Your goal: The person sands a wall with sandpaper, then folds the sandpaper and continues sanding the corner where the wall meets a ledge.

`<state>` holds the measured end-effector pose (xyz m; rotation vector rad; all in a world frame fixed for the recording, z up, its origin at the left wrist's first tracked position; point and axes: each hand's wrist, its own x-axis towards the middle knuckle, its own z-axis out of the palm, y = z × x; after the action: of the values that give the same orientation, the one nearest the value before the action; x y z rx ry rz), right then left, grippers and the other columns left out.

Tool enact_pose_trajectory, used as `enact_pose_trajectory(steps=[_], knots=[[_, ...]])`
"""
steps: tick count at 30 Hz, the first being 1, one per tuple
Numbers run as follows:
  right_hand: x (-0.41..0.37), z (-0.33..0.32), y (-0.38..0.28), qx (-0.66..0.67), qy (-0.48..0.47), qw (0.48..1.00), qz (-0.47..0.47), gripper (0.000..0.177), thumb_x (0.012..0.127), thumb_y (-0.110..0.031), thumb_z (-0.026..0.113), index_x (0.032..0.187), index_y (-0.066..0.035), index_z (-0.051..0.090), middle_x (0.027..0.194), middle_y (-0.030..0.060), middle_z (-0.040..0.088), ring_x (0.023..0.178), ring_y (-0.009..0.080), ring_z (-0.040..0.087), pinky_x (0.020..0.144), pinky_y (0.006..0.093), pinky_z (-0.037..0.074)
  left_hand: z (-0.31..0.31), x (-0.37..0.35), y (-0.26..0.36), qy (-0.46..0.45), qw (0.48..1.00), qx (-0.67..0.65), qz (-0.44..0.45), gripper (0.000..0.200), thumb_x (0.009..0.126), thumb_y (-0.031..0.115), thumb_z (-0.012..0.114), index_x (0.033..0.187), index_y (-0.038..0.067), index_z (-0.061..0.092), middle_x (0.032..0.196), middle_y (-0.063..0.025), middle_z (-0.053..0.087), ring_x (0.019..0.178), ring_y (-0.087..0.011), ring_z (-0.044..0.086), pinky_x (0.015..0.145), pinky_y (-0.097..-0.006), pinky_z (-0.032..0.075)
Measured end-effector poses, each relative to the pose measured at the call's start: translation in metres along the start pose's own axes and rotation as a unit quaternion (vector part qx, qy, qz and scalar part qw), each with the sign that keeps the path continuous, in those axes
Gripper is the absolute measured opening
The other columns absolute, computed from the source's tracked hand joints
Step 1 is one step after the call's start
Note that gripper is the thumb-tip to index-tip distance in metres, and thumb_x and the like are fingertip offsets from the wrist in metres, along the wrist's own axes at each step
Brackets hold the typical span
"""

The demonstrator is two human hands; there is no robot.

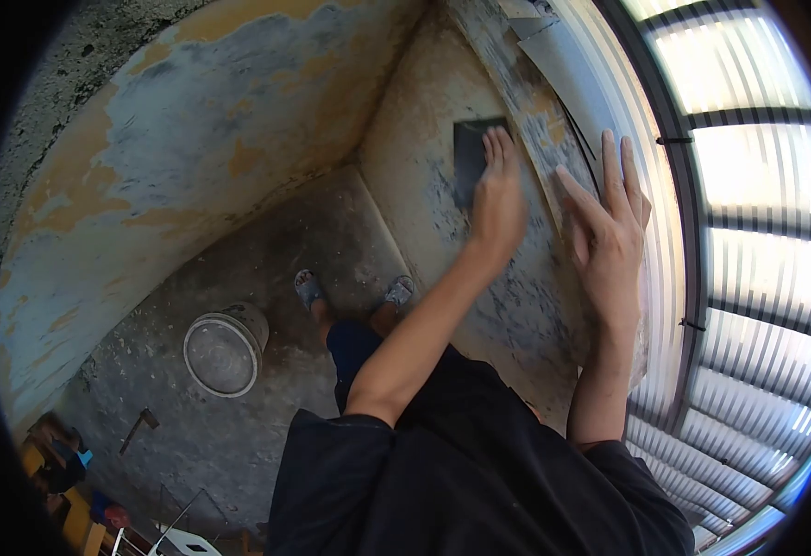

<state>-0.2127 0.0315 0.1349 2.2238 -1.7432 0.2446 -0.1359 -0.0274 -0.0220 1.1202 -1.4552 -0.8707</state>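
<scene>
My left hand [498,199] reaches across to a patchy wall [442,83] and presses a dark rectangular sheet of sandpaper [469,153] to it. The fingers lie over the right part of the sheet, and its left part sticks out beyond them. Dark smudges and worn paint mark the wall around and below the sheet. My right hand [614,246] is spread, its back toward me, with fingers stretched up over the pale ledge [553,69] beside the wall. It holds nothing.
A round bucket with a lid [222,356] stands on the grey concrete floor [285,417] near my feet. A hammer [138,428] lies to its lower left. Another wall with peeling paint [229,102] rises on the left. Corrugated translucent panels in a dark frame [688,222] border the right.
</scene>
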Motion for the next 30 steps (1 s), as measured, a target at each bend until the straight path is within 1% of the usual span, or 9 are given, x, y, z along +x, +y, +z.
enact_pose_trajectory(steps=[3, 7, 9, 11, 15, 18, 19, 25, 30], knots=[[0.003, 0.001, -0.001, -0.002, -0.002, 1.000, 0.004, 0.038, 0.092, -0.006, 0.071, 0.126, -0.019, 0.081, 0.168, 0.0140, 0.045, 0.159, 0.0343, 0.036, 0.116, 0.0472, 0.037, 0.016, -0.039, 0.013, -0.029, 0.999, -0.026, -0.004, 0.071, 0.085, -0.021, 0.048, 0.153, -0.026, 0.027, 0.154, -0.0507, 0.034, 0.149, -0.0560, 0.035, 0.126, -0.0470, 0.036], [0.003, 0.002, 0.000, -0.007, 0.002, 1.000, -0.003, 0.036, 0.094, -0.008, 0.071, 0.127, -0.020, 0.081, 0.168, 0.0148, 0.045, 0.159, 0.0349, 0.037, 0.117, 0.0469, 0.037, 0.012, -0.009, 0.007, -0.017, 0.999, -0.020, -0.033, 0.073, 0.084, -0.021, 0.047, 0.154, -0.025, 0.026, 0.154, -0.0515, 0.033, 0.150, -0.0566, 0.033, 0.125, -0.0482, 0.037], [0.004, 0.002, -0.002, -0.008, 0.004, 1.000, -0.002, 0.036, 0.094, -0.008, 0.071, 0.127, -0.021, 0.081, 0.168, 0.0148, 0.045, 0.158, 0.0350, 0.037, 0.116, 0.0468, 0.038, 0.007, 0.000, -0.003, -0.001, 1.000, -0.001, 0.005, 0.075, 0.083, -0.021, 0.049, 0.154, -0.025, 0.025, 0.153, -0.0523, 0.032, 0.150, -0.0570, 0.033, 0.124, -0.0482, 0.038], [0.003, 0.000, -0.001, -0.010, 0.005, 1.000, -0.005, 0.037, 0.094, -0.008, 0.071, 0.127, -0.021, 0.080, 0.168, 0.0149, 0.045, 0.158, 0.0351, 0.037, 0.116, 0.0467, 0.038, 0.009, -0.025, 0.010, -0.017, 1.000, -0.013, 0.004, 0.075, 0.083, -0.021, 0.049, 0.154, -0.025, 0.025, 0.153, -0.0522, 0.032, 0.150, -0.0570, 0.033, 0.125, -0.0482, 0.037], [0.004, 0.001, -0.001, -0.006, 0.002, 1.000, 0.000, 0.037, 0.095, -0.007, 0.071, 0.128, -0.021, 0.080, 0.168, 0.0146, 0.045, 0.158, 0.0358, 0.037, 0.116, 0.0474, 0.039, 0.015, -0.032, 0.016, -0.030, 1.000, -0.008, 0.001, 0.075, 0.084, -0.020, 0.050, 0.154, -0.025, 0.025, 0.153, -0.0520, 0.033, 0.150, -0.0568, 0.033, 0.125, -0.0479, 0.036], [0.004, 0.002, 0.000, -0.002, 0.001, 1.000, -0.005, 0.037, 0.095, -0.007, 0.070, 0.128, -0.021, 0.080, 0.168, 0.0143, 0.045, 0.158, 0.0364, 0.037, 0.117, 0.0484, 0.039, 0.003, 0.003, 0.007, 0.006, 1.000, -0.017, 0.003, 0.076, 0.083, -0.020, 0.051, 0.155, -0.025, 0.024, 0.154, -0.0519, 0.032, 0.151, -0.0569, 0.031, 0.125, -0.0489, 0.037], [0.003, 0.002, 0.001, 0.002, 0.006, 1.000, -0.005, 0.037, 0.095, -0.007, 0.070, 0.128, -0.021, 0.080, 0.168, 0.0141, 0.045, 0.159, 0.0366, 0.037, 0.118, 0.0488, 0.038, 0.002, 0.012, -0.001, -0.006, 1.000, 0.005, 0.014, 0.071, 0.090, -0.016, 0.051, 0.154, -0.027, 0.022, 0.155, -0.0533, 0.029, 0.151, -0.0591, 0.030, 0.123, -0.0479, 0.041], [0.003, 0.005, 0.001, -0.014, 0.003, 1.000, -0.003, 0.039, 0.096, -0.008, 0.069, 0.131, -0.023, 0.079, 0.168, 0.0137, 0.045, 0.159, 0.0366, 0.036, 0.121, 0.0494, 0.036, 0.015, -0.035, 0.019, -0.045, 0.999, 0.016, 0.020, 0.070, 0.092, -0.014, 0.052, 0.155, -0.026, 0.023, 0.155, -0.0501, 0.033, 0.152, -0.0574, 0.031, 0.124, -0.0462, 0.040], [0.001, 0.005, 0.002, -0.009, 0.005, 1.000, -0.003, 0.041, 0.096, -0.007, 0.069, 0.132, -0.023, 0.079, 0.168, 0.0139, 0.045, 0.159, 0.0373, 0.036, 0.122, 0.0502, 0.036, 0.007, -0.012, 0.008, -0.022, 0.998, 0.040, 0.035, 0.068, 0.094, -0.012, 0.050, 0.154, -0.026, 0.023, 0.156, -0.0498, 0.033, 0.153, -0.0570, 0.031, 0.122, -0.0449, 0.042]])
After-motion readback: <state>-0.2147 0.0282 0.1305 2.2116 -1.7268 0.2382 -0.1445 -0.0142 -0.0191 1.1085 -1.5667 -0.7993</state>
